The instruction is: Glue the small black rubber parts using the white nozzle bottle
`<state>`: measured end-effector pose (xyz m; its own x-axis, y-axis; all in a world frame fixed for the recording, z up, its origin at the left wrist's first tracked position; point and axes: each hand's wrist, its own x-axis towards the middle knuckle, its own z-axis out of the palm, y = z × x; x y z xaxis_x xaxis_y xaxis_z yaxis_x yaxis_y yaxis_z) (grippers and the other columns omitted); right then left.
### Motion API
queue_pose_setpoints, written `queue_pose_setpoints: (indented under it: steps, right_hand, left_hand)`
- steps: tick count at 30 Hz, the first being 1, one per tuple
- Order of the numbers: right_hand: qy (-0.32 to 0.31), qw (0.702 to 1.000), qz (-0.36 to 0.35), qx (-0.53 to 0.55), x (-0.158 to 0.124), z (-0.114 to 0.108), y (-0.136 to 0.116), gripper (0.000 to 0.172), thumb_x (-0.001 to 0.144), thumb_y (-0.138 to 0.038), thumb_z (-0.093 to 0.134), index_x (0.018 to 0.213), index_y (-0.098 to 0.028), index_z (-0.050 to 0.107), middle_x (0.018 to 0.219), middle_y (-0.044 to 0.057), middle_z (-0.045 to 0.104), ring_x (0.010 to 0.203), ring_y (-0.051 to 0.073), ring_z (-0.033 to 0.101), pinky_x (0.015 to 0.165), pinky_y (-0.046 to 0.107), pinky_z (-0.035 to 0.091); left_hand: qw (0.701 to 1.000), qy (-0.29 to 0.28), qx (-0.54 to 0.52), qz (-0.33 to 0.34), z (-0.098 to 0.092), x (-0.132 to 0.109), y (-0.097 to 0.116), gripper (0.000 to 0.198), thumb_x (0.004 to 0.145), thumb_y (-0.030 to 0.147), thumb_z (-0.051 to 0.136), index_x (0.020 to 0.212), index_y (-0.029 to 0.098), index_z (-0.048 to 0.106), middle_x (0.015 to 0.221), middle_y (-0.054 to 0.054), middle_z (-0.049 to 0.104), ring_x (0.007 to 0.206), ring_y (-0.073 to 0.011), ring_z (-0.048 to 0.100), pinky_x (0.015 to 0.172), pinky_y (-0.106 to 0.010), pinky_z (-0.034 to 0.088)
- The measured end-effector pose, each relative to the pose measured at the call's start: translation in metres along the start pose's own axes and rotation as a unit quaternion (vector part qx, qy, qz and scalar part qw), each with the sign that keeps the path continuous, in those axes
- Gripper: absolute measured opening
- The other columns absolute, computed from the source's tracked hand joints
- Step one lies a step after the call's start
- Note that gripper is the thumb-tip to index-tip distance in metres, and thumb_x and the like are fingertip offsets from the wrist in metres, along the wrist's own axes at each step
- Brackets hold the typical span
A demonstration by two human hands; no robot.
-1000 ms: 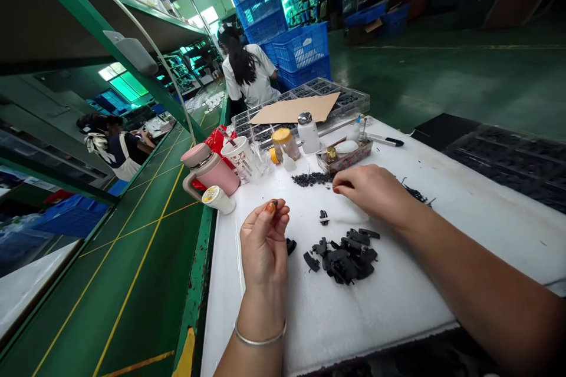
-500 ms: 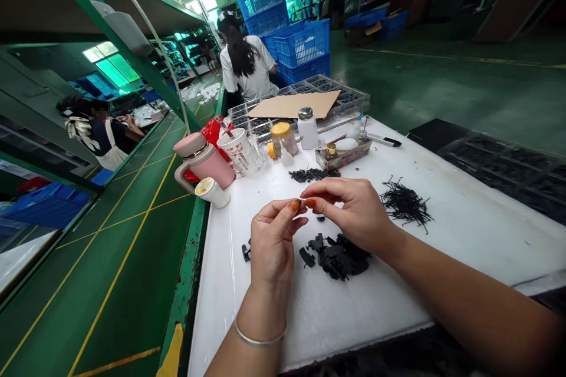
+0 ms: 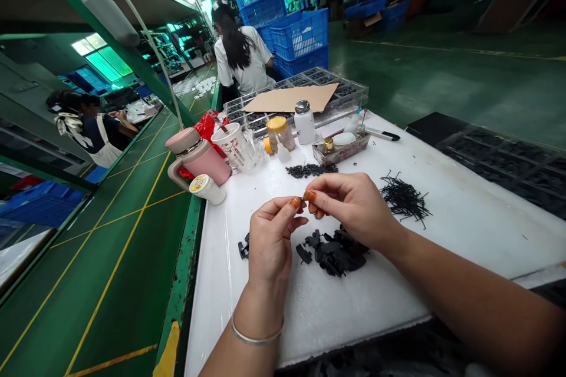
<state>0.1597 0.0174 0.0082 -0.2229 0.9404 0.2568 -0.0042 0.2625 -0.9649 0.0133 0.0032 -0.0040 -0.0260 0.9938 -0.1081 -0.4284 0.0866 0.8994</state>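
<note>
My left hand [image 3: 276,230] is closed in a pinch, its thumb and forefinger around something tiny and dark that the fingers mostly cover. Fingertip to fingertip with it, my right hand [image 3: 349,203] is pinched too; what it grips is too small to name. Below the hands lies a heap of black curved plastic pieces [image 3: 338,253] on the white tabletop [image 3: 354,312]. A few more black pieces [image 3: 243,245] sit left of my left wrist. Behind the fingers is a pile of tiny black parts [image 3: 305,171]. Right of my right hand lie thin black pins [image 3: 404,197].
A pink mug [image 3: 201,159], a white tub [image 3: 207,189], a clear cup [image 3: 232,144], a yellow-lidded jar [image 3: 280,129] and a white bottle [image 3: 304,123] line the back left. Beside them stands a small box [image 3: 340,150]. A green conveyor [image 3: 115,247] runs left. Two people sit farther off.
My right fingers have closed from a looser reach into a tighter pinch beside the left fingertips. The whole view has shifted slightly; the piles look unchanged.
</note>
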Motion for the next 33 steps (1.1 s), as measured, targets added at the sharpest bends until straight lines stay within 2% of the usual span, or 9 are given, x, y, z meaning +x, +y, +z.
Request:
queue_pose_setpoints:
  steps: [5,11,17,27,33]
  right_hand:
    - [0.011,0.999,0.0,-0.046,-0.0007,0.0004,0.0,0.01,0.082,-0.023,0.063,0.076,-0.015,0.066,0.063,0.001,0.063,0.056,0.011,0.056,0.051,0.021,0.044]
    - [0.007,0.999,0.028,0.02,0.0001,0.0014,0.0001,0.007,0.079,-0.02,0.064,0.075,-0.014,0.065,0.063,0.0,0.062,0.056,0.011,0.058,0.052,0.021,0.047]
    - [0.008,0.999,0.032,0.027,-0.0003,0.0019,-0.0008,0.008,0.079,-0.021,0.065,0.075,-0.014,0.065,0.063,0.001,0.062,0.056,0.011,0.059,0.053,0.022,0.048]
    - [0.009,0.999,-0.003,-0.034,-0.0021,0.0006,-0.0008,0.009,0.082,-0.021,0.061,0.076,-0.015,0.065,0.062,0.001,0.064,0.057,0.012,0.059,0.052,0.022,0.046]
    - [0.017,0.996,-0.036,-0.081,-0.0031,0.0015,0.0006,0.009,0.083,-0.02,0.06,0.078,-0.014,0.065,0.064,0.001,0.064,0.057,0.011,0.058,0.052,0.022,0.046]
  left_hand:
    - [1.0,0.001,0.015,0.009,0.0002,-0.0001,-0.0004,0.012,0.067,0.025,0.077,0.072,0.014,0.073,0.075,-0.004,0.07,0.068,-0.0114,0.063,0.06,-0.021,0.053]
    - [1.0,-0.012,0.01,0.007,0.0005,-0.0008,-0.001,0.011,0.07,0.024,0.076,0.074,0.014,0.074,0.075,-0.005,0.071,0.069,-0.012,0.064,0.06,-0.021,0.053]
    - [1.0,-0.012,0.017,0.008,-0.001,-0.0005,-0.0008,0.011,0.069,0.024,0.076,0.075,0.015,0.074,0.076,-0.005,0.071,0.069,-0.012,0.064,0.061,-0.022,0.053]
    - [0.998,0.002,0.048,0.039,-0.0017,0.0006,-0.0001,0.009,0.068,0.024,0.077,0.073,0.016,0.075,0.075,-0.005,0.072,0.07,-0.0129,0.064,0.061,-0.022,0.053]
    - [0.996,-0.01,0.068,0.058,-0.004,0.0005,0.0003,0.008,0.07,0.024,0.076,0.075,0.017,0.076,0.076,-0.005,0.073,0.071,-0.0127,0.065,0.061,-0.021,0.054]
